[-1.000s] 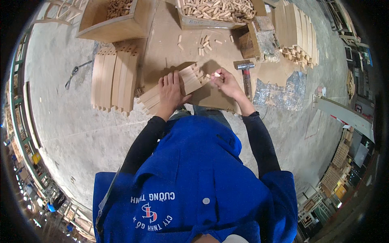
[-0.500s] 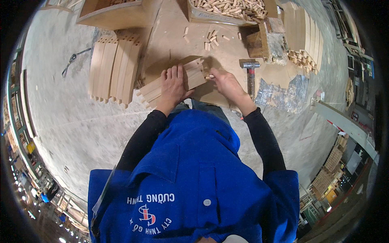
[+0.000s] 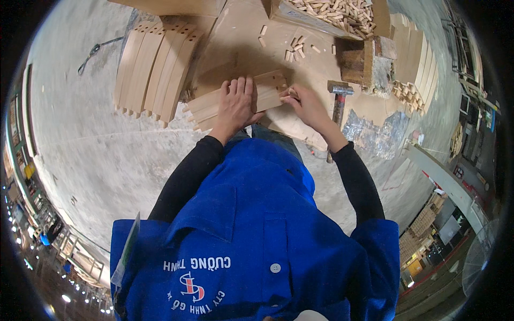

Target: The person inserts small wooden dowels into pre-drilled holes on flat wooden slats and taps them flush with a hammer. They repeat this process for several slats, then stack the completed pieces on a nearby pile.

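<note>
My left hand (image 3: 236, 107) presses down on a few pale wooden slats (image 3: 269, 90) lying side by side, its fingers over their far edge and its thumb along the near side. Dark round holes show at their right end; short pegs stick out at the left. At that right end, my right hand (image 3: 310, 109) pinches a small wooden dowel (image 3: 291, 92), mostly hidden by the fingers. Just right of this hand lies a hammer (image 3: 339, 99) with a metal head.
Loose dowels (image 3: 296, 49) lie scattered beyond the slats, before a box heaped with dowels (image 3: 342, 13). Drilled slats (image 3: 155, 69) stand stacked at left, and another stack (image 3: 415, 59) at right. A rough wooden block (image 3: 369, 64) sits behind the hammer.
The view has shifted a little, so the bench things appear further right. My right fingers remain at the slats' right end, and my left hand keeps its place on them.
</note>
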